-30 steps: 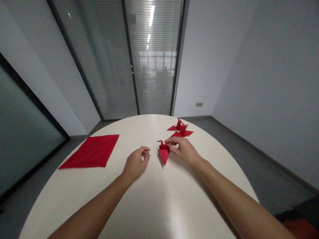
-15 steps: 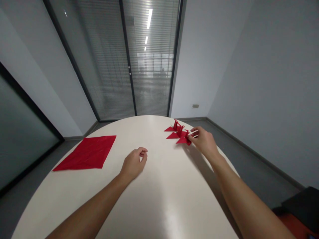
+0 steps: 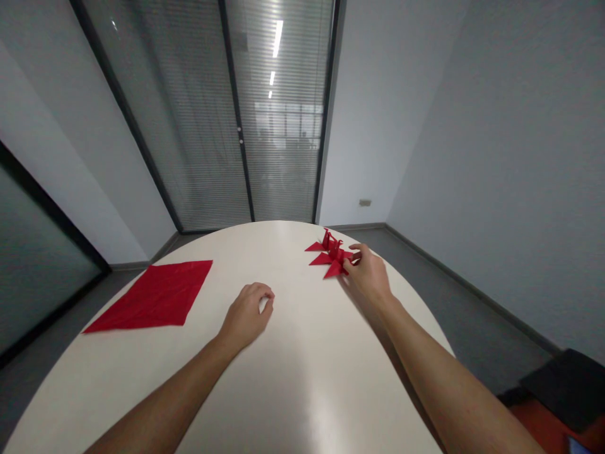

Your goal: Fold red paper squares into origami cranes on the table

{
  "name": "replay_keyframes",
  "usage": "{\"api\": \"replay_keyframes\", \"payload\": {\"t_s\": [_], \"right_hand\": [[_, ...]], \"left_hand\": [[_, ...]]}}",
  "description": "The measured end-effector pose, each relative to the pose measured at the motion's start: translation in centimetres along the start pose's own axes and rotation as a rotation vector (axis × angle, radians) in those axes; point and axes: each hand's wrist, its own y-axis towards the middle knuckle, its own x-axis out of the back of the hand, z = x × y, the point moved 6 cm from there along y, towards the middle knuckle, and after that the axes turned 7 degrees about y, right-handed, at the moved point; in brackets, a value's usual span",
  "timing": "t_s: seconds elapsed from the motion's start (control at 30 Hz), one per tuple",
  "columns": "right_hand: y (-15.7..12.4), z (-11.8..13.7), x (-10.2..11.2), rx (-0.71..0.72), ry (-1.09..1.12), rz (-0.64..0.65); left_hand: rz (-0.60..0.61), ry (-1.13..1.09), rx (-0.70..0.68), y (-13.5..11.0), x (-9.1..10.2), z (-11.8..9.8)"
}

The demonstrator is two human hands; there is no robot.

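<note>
My right hand [image 3: 367, 276] reaches to the far right of the round white table [image 3: 302, 378]. Its thumb and fingertips pinch the nearest red folded paper crane [image 3: 333, 269]. That crane lies right against two other red paper cranes [image 3: 326, 243] near the table's far edge. My left hand [image 3: 247, 313] rests on the table near the middle. Its fingers are curled in loosely with nothing in them. A flat square of red paper [image 3: 152, 296] lies on the left side, well clear of my left hand.
Glass partitions with blinds and dark frames [image 3: 236, 126] stand beyond the table. Grey walls and grey floor surround it. A dark object [image 3: 562, 384] sits on the floor at the lower right, beside something red-orange [image 3: 553, 429].
My right hand carried the folded crane from the table's middle to the far right and set it beside the other cranes. My left hand stayed curled in place.
</note>
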Motion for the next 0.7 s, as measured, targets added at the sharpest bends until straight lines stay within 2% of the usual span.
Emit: {"api": "replay_keyframes", "payload": {"t_s": [0.3,0.47,0.6,0.67,0.7], "right_hand": [[0.0,-0.2,-0.7,-0.041,-0.015,0.024],[-0.1,0.3,0.8,-0.076,0.036,-0.099],[-0.3,1.4,1.6,-0.004,0.074,-0.158],[-0.7,2.7,1.3,0.077,0.050,-0.108],[-1.1,3.6,0.8,0.145,0.035,-0.043]], "left_hand": [[-0.012,-0.005,-0.005,-0.1,-0.1,0.2],[0.006,0.001,0.000,-0.1,-0.2,0.3],[0.011,0.007,0.029,0.0,-0.1,0.5],[-0.008,0.014,0.047,0.0,0.0,0.5],[-0.025,0.025,0.058,0.0,0.2,0.6]]}}
